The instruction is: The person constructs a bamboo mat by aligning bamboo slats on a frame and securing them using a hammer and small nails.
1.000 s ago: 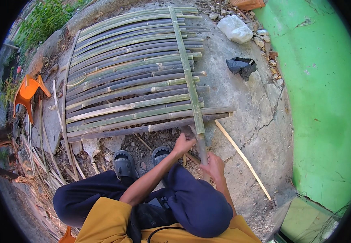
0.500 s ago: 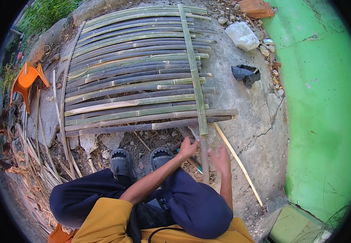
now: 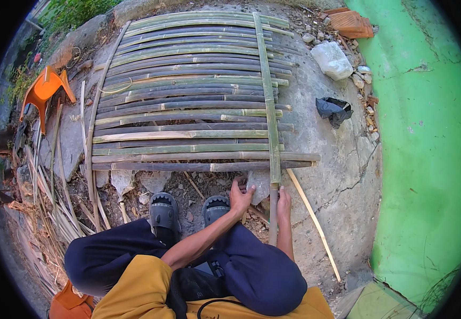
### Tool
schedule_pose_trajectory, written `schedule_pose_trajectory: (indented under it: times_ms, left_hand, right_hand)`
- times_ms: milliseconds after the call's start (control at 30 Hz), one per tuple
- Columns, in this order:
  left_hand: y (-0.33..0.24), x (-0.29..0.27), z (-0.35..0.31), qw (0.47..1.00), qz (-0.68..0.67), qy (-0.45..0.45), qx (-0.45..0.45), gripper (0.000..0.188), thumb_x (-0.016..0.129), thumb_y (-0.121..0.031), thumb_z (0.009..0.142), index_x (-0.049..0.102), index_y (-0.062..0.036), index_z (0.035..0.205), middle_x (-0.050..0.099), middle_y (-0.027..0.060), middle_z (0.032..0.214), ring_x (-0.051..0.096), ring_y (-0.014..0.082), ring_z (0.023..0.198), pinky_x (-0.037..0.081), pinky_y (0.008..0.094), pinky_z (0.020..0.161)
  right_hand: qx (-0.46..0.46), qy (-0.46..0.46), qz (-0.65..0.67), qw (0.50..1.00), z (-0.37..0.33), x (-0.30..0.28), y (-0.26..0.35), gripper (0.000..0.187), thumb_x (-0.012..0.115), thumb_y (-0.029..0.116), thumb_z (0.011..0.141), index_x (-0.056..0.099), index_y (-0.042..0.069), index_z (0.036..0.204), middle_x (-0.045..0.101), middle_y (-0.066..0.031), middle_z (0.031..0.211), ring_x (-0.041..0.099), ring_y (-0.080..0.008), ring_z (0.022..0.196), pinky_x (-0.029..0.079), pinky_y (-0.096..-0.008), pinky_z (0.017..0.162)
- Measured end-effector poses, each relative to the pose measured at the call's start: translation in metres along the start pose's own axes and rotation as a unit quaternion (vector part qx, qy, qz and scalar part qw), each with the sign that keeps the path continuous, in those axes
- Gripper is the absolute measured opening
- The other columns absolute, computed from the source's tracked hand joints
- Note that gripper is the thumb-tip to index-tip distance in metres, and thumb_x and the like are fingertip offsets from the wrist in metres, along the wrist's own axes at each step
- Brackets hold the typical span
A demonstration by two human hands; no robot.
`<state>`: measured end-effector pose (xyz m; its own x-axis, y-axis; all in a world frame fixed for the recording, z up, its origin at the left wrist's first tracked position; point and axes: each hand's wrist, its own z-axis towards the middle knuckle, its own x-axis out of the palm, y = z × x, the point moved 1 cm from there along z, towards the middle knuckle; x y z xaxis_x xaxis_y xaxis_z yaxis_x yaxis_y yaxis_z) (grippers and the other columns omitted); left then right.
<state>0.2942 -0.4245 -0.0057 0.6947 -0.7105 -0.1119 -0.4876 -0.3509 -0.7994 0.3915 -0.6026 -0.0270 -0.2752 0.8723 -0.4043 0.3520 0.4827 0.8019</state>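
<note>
My left hand (image 3: 240,198) is in front of the bamboo rack (image 3: 188,134), its thumb and fingers apart. A flat grey stone (image 3: 260,187) lies right beside its thumb; whether they touch is unclear. My right hand (image 3: 284,206) stands along the right side of the near end of a long upright bamboo pole (image 3: 273,215), fingers stretched up, against or very close to it. This pole crosses over the right ends of several green and dark bamboo poles laid side by side. A thinner crosspiece (image 3: 89,138) runs along their left ends.
A pale bamboo strip (image 3: 315,220) lies to the right on the concrete. Further out are a black plastic bag (image 3: 333,111), a white rock (image 3: 332,60) and a green wall (image 3: 427,159). At left stand an orange plastic chair (image 3: 44,93) and loose bamboo strips (image 3: 63,207).
My hands have come to rest on either side of the pole's near end. The left hand has shifted slightly left, the right one in against the pole. The view has shifted a little.
</note>
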Motion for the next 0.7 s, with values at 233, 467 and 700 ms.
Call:
schedule_pose_trajectory:
  times_ms: [233,467,700]
  left_hand:
    - [0.000,-0.014,0.004,0.999,0.011,-0.050,0.015,0.037,0.083,-0.018,0.085,0.071,0.0004,0.115,0.074,0.0091,0.091,0.064,0.0148,0.078,0.053,0.0319,0.071]
    - [-0.013,-0.018,0.037,0.999,0.041,-0.005,0.031,0.040,0.080,-0.028,0.087,0.074,0.0037,0.111,0.077,0.0153,0.088,0.072,0.0208,0.079,0.056,0.0360,0.078]
    - [0.007,-0.004,0.028,0.989,-0.097,0.106,0.016,0.050,0.079,-0.008,0.086,0.061,0.0108,0.129,0.072,0.0202,0.120,0.071,0.0240,0.108,0.057,0.0349,0.094]
  right_hand:
    - [-0.042,-0.046,-0.179,0.982,-0.073,0.037,0.077,0.045,0.071,0.028,0.096,0.059,0.000,0.128,0.073,-0.0244,0.098,0.074,-0.0353,0.085,0.054,-0.0450,0.076]
    - [-0.098,-0.092,-0.147,0.980,-0.093,0.040,0.065,0.035,0.069,0.021,0.096,0.059,-0.001,0.122,0.073,-0.0228,0.094,0.074,-0.0369,0.086,0.055,-0.0458,0.077]
    - [-0.091,-0.078,-0.126,0.985,-0.097,0.049,0.062,0.037,0.069,0.016,0.095,0.055,-0.001,0.125,0.072,-0.0203,0.095,0.072,-0.0389,0.088,0.054,-0.0460,0.080]
